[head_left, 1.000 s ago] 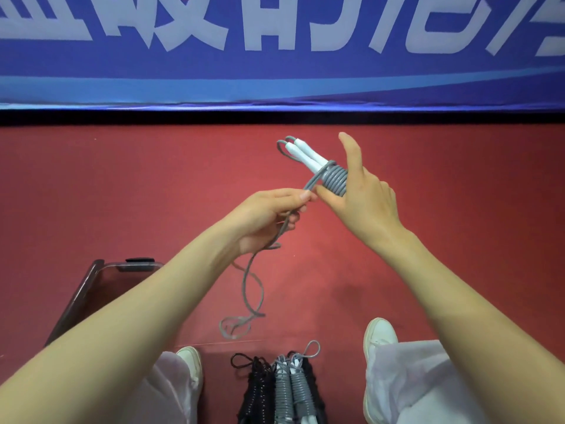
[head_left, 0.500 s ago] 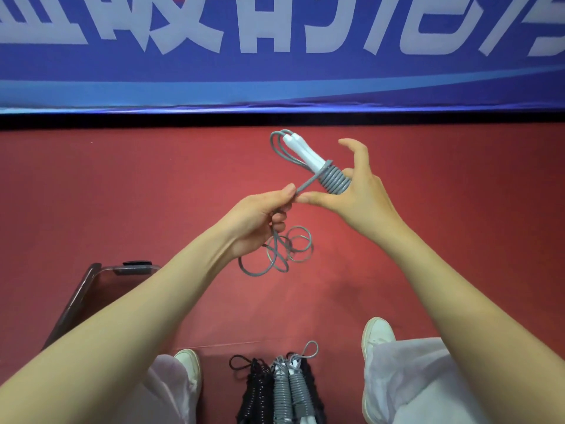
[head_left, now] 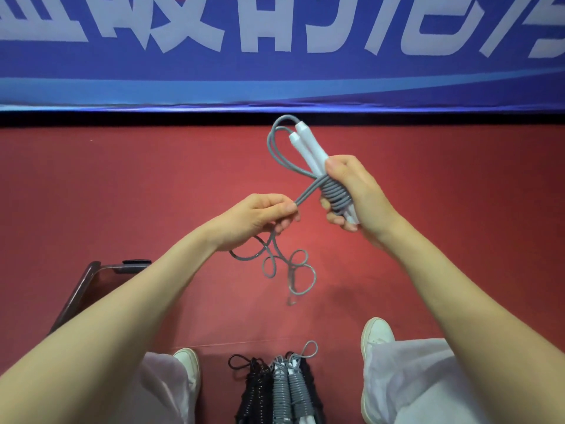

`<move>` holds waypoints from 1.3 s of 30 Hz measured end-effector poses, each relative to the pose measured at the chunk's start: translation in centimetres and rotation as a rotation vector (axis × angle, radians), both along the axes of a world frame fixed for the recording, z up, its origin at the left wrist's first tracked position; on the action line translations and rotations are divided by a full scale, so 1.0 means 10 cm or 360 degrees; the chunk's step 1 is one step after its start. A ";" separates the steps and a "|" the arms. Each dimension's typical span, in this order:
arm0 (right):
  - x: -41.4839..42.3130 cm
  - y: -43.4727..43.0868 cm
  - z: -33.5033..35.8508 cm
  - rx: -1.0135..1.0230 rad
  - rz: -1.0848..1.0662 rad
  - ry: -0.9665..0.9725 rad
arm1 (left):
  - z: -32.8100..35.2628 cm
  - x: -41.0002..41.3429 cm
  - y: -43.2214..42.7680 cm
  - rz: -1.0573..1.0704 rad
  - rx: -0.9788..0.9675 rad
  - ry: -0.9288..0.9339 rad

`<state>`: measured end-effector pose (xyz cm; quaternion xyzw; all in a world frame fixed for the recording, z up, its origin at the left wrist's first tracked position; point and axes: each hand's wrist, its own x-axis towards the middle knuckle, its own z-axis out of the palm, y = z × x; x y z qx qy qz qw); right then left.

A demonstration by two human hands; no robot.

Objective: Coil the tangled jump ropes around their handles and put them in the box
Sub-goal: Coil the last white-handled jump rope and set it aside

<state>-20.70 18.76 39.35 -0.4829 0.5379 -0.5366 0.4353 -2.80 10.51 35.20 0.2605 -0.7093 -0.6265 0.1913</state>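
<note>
**Grey jump rope** [head_left: 306, 194], one, in hand.
- Right hand [head_left: 357, 197]: fingers and thumb wrapped round the paired white handles [head_left: 308, 148], over the rope turns wound on them. The handle tips stick out above the fist, with a rope loop curving off them.
- Left hand [head_left: 256, 218]: pinches the strand just left of the coil, and the strand runs taut between the two grips.
- Loose tail [head_left: 293, 270]: hangs in kinked loops below the left grip.

**Coiled ropes** [head_left: 282, 390], black and grey: on the red floor [head_left: 122, 185], well below both grips.

**Box** [head_left: 79, 290], clear: lower left of the left grip.

**Banner** [head_left: 183, 71], blue: large white characters, cropped and unreadable.
</note>
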 end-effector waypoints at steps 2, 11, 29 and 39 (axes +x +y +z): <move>-0.02 -0.01 -0.01 0.0033 -0.0008 -0.0063 | 0.00 0.05 -0.01 -0.0073 0.0090 -0.0022; -0.06 0.05 0.13 0.0352 0.0528 -0.0238 | 0.00 0.15 -0.13 0.0155 -0.0065 0.0074; 0.16 -0.06 -0.21 0.0467 0.0007 0.2277 | -0.02 0.02 -0.05 0.0371 -0.0568 -0.0142; 0.01 -0.10 -0.15 -0.0275 -0.0715 0.2270 | 0.09 -0.08 0.11 0.0034 0.0570 0.0050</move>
